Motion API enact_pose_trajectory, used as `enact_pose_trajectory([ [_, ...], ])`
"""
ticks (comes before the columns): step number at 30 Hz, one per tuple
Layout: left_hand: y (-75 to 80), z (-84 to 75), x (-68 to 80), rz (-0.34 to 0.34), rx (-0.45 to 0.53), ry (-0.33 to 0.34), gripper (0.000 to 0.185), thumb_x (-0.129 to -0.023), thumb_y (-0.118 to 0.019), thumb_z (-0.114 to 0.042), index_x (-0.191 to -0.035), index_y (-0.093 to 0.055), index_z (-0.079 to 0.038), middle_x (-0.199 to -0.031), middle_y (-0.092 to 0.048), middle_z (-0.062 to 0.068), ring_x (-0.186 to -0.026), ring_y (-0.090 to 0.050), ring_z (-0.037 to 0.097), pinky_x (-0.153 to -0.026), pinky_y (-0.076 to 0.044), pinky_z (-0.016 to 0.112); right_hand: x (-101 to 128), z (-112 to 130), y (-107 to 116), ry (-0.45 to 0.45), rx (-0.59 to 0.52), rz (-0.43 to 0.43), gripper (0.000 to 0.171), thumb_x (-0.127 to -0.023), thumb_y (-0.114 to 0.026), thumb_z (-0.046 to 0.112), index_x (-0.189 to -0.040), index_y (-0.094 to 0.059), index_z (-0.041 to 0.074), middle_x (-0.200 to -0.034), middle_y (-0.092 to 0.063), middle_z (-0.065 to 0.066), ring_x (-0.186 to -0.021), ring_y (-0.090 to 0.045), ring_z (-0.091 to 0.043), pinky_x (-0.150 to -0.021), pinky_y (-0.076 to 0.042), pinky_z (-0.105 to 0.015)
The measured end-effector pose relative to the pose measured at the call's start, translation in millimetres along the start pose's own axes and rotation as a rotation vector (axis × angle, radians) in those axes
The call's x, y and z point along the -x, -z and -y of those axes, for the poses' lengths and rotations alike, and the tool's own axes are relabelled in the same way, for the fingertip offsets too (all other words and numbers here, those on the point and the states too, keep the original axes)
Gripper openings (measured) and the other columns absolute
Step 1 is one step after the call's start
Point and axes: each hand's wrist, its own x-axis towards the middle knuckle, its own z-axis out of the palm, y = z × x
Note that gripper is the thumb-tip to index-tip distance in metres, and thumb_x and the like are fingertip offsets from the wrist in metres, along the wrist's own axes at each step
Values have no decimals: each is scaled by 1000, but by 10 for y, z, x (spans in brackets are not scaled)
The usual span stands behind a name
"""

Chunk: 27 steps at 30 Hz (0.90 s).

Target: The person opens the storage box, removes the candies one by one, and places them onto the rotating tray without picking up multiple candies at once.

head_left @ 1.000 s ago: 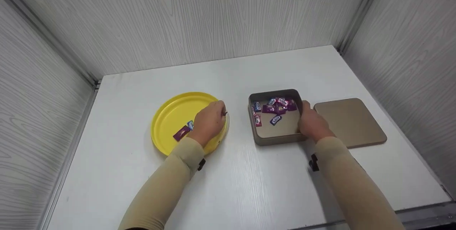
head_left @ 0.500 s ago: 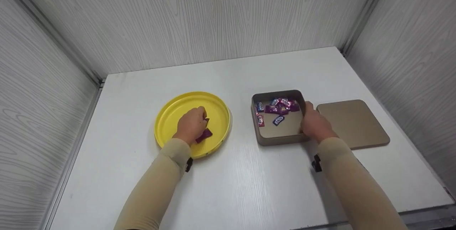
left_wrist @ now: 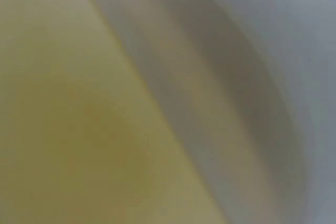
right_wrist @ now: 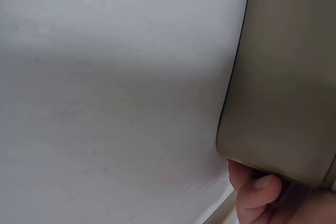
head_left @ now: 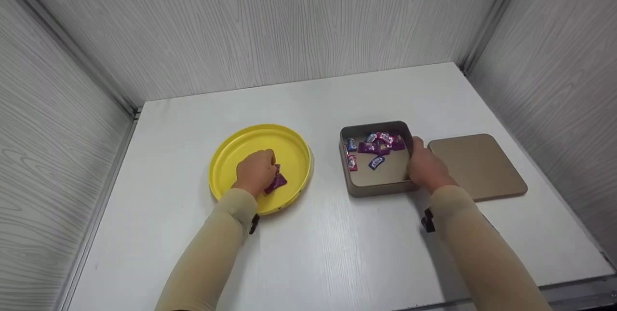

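In the head view my left hand (head_left: 255, 171) is low over the yellow plate (head_left: 241, 144), its fingers curled at wrapped candies. A purple-wrapped candy (head_left: 275, 183) shows beside the hand. Another purple wrapper sits against the fingertips and seems pinched, though the hand hides most of it. On the right, my right hand (head_left: 428, 166) grips the right wall of a square bronze tin (head_left: 381, 189). Wrapped candies (head_left: 368, 147) in purple, blue and pink lie inside it. Up close in the right wrist view, curled fingers (right_wrist: 257, 192) hold the tin's edge (right_wrist: 283, 103).
A matching bronze lid (head_left: 477, 166) lies flat to the right of the tin. All stands on a white table (head_left: 308, 234), with pale wood-grain walls (head_left: 299, 21) at the back and both sides. Only blurred yellow and grey surfaces appear in the left wrist view.
My left hand has moved from the plate's right rim leftward to the candies near its middle, then shifted slightly down with a purple wrapper at its fingertips. The right hand keeps gripping the tin.
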Motion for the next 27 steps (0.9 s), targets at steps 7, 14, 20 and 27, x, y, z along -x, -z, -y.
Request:
enact_pose_trajectory([
  [7, -27, 43, 3, -18, -58, 8, 23, -101, -57, -24, -107, -67, -4, -100, -63, 12, -93, -59, 30, -80, -52, 47, -2, -6, -7, -2, -2, 4, 63, -97, -37, 3, -155, -14, -2, -128, -57, -33, -95, -60, -39, -86, -48, -57],
  [14, -13, 41, 18, -31, -82, 14, 24, -99, -56, -22, -105, -67, -2, -100, -56, 14, -95, -53, 32, -81, -49, 48, -12, -18, -10, 13, -10, -12, 64, -96, -40, 3, -154, -15, -4, -132, -55, -33, -102, -60, -40, -94, -46, -60],
  [20, 15, -133, 24, -47, -87, -47, 24, -98, -51, -16, -113, -66, -4, -108, -55, 13, -100, -51, 32, -82, -50, 48, -5, -7, 2, -3, -32, 1, 66, -95, -41, 3, -155, -15, -2, -135, -54, -32, -106, -59, -42, -96, -45, -62],
  [27, 69, -593, 50, -109, -60, -202, 24, -101, -54, -20, -119, -66, -8, -112, -57, 7, -103, -54, 26, -86, -50, 43, 0, -13, 2, -8, -24, -5, 65, -96, -40, 3, -155, -15, -1, -130, -57, -31, -101, -60, -42, -88, -48, -59],
])
